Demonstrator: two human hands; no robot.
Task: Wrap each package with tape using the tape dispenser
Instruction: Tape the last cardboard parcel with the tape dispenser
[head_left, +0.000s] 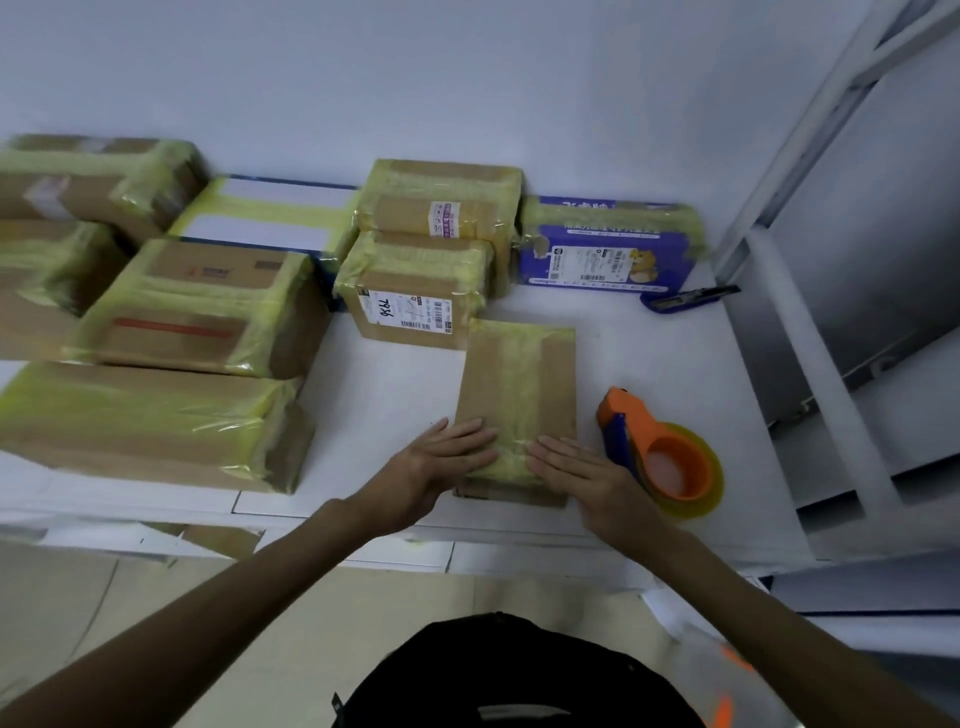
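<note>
Now, down through the head camera: pressing flat on the near end of the slim brown cardboard package (519, 384) striped with yellowish tape, both palms down, left hand (441, 462) at the near-left corner, right hand (582, 473) at the near-right, fingers straight and close together, curled round nothing. Lying on the white tabletop (675, 353), long axis running straight away from the body, near end close to the table's front edge. Just beside the right hand, off the package's right flank: the orange-and-blue tape dispenser (660, 457) with its yellow roll. Far nearer the right hand than the left, so probably a short sideways reach for the next strip. Behind and to the left, other tape-wrapped cardboard boxes (208, 306).
</note>
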